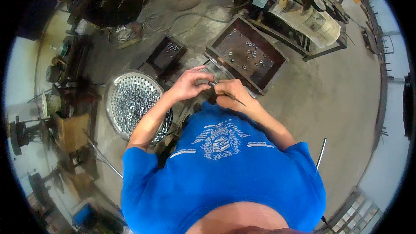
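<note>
Close together in front of my body, both hands meet at a small metal piece (212,84), which my fingers partly hide. My left hand (190,85) is closed, pinching this piece between thumb and fingertips. My right hand (233,89) is wrapped round a thin, dark pointed tool (238,101); its tip sticks out toward my right forearm. Whether the right fingertips also grip the metal piece, I cannot tell. To the left of my left forearm, a round perforated metal bowl (112,104) holds a heap of shiny nuts (135,104).
Beyond my right hand stands a rusty metal tray (271,79) with scattered nuts. A smaller dark box (161,57) with several metal parts sits left of it. A stained white drum (310,19) lies on a metal stand at the far right. A hose (190,15) trails across the floor.
</note>
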A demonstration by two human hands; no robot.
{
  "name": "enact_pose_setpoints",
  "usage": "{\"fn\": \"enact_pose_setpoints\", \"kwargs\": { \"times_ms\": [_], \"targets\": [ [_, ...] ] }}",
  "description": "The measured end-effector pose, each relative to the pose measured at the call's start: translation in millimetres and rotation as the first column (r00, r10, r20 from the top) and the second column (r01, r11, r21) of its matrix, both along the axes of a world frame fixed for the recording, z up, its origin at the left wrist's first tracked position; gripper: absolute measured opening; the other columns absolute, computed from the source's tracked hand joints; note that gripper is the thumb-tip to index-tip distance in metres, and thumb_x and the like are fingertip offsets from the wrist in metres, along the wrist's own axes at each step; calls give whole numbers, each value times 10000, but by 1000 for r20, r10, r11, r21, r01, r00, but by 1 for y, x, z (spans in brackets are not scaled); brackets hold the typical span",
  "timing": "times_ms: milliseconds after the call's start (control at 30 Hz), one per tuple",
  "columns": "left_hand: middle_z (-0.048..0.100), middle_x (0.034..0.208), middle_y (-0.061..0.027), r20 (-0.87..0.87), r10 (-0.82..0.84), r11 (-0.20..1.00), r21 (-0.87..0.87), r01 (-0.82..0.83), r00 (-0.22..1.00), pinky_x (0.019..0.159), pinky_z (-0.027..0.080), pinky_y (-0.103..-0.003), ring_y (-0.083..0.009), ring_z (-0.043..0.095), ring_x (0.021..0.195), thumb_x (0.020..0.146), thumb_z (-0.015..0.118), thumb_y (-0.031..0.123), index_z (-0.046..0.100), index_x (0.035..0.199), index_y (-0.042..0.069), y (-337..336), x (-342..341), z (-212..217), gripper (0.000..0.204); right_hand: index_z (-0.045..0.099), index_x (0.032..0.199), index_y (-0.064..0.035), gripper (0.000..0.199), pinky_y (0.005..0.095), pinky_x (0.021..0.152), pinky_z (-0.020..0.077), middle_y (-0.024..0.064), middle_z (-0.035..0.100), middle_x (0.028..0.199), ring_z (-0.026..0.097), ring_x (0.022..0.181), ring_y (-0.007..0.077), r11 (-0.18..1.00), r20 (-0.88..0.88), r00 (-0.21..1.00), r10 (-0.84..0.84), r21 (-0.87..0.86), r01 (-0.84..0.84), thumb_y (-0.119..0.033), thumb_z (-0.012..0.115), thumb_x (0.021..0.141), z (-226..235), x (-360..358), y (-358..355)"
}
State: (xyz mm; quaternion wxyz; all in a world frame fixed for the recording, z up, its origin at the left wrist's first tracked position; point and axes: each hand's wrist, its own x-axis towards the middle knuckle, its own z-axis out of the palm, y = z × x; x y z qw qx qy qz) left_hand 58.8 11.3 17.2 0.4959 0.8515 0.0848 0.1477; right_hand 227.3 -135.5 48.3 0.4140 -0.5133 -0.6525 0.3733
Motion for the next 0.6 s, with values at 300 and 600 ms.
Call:
{"fn": "enact_pose_setpoints", "kwargs": {
  "times_ms": [300,600],
  "targets": [
    [660,958,-123,-276,122,967,250,-51,953,895,433,-474,-331,592,979,745,686,152,651,1048,131,3,121,-84,306,523,638,8,52,256,498,347,50,446,586,441,543,101,763,169,760,-627,-59,643,45,493,660,-21,62,-75],
    [651,977,-158,-293,222,931,348,-113,930,822,467,-451,-345,604,941,809,650,302,547,1233,163,14,111,-115,458,526,637,-8,48,246,517,333,22,427,567,402,576,90,761,173,782,-598,-184,623,-25,567,658,-48,59,-85]
  ]
}}
